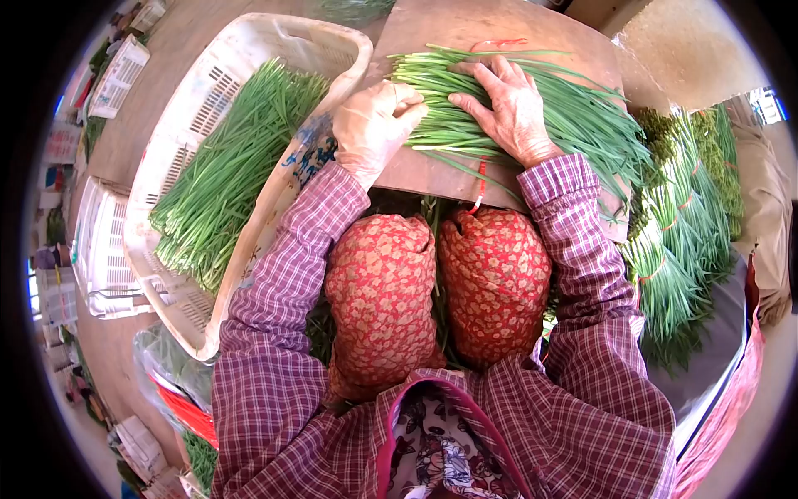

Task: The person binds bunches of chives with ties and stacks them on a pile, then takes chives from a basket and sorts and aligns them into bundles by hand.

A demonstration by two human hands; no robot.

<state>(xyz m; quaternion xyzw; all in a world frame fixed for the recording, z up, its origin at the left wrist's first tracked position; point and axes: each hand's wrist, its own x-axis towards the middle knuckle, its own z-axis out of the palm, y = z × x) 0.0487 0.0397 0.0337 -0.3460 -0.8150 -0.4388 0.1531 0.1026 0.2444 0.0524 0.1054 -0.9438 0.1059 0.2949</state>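
A loose bunch of green chives [582, 112] lies across a brown board [507, 21], pale stem ends to the left. My right hand [509, 112] rests on top of the bunch, thumb and fingers apart. At the stem ends, my left hand [374, 125], which seems to wear a thin pale glove, is closed with its fingers curled; what they pinch, if anything, is hidden. A red tie [482, 179] runs beneath the bunch, one end hanging over the board's near edge and the other showing beyond the leaves.
To the left stands a white plastic crate [241, 41] holding more chives [241, 166]. Tied bundles of chives [669, 241] are stacked on the right. Below the board are my knees in red flowered cloth [382, 299]. More white crates [104, 249] stand farther left.
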